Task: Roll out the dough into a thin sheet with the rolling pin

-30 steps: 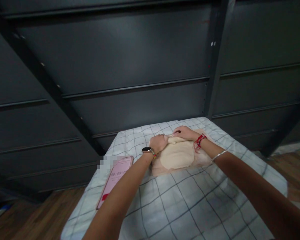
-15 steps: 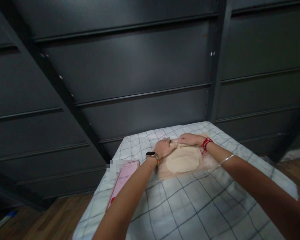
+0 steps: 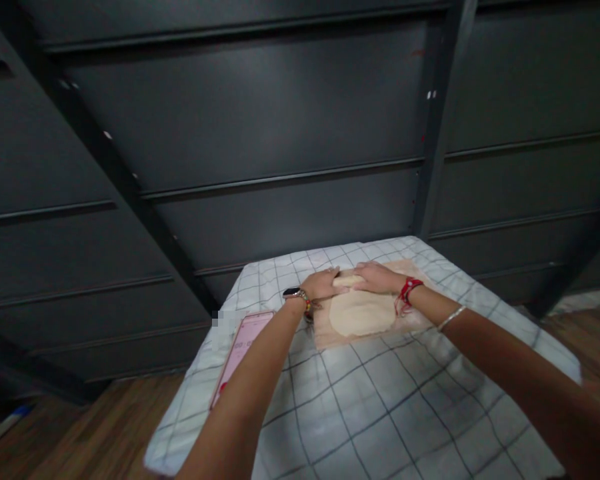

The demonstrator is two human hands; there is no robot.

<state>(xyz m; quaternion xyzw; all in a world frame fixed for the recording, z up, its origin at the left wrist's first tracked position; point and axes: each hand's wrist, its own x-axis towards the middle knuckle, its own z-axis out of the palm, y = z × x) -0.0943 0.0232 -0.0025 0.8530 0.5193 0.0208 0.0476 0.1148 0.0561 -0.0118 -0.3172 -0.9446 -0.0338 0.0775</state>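
A flattened oval of cream-coloured dough (image 3: 363,315) lies on a thin pinkish-beige sheet (image 3: 325,339). Along its far edge is a pale roll (image 3: 347,281), close in colour to the dough; whether it is the dough's rolled edge or a separate cylinder I cannot tell. My left hand (image 3: 323,283), with a watch and beads at the wrist, grips the roll's left part. From the right, my right hand (image 3: 377,277), with red cords at the wrist, curls over the other part. Both hands' fingertips are partly hidden.
A white checked cloth (image 3: 360,413) covers the low table. A phone with a pink screen (image 3: 245,350) lies on its left side, partly behind my left forearm. Dark metal panels (image 3: 280,113) rise just beyond the table. Wooden floor (image 3: 125,427) shows below.
My hands have shifted slightly on the far edge, and the pale roll now shows between them. Earlier a lifted fold showed there. The view has tilted a little.
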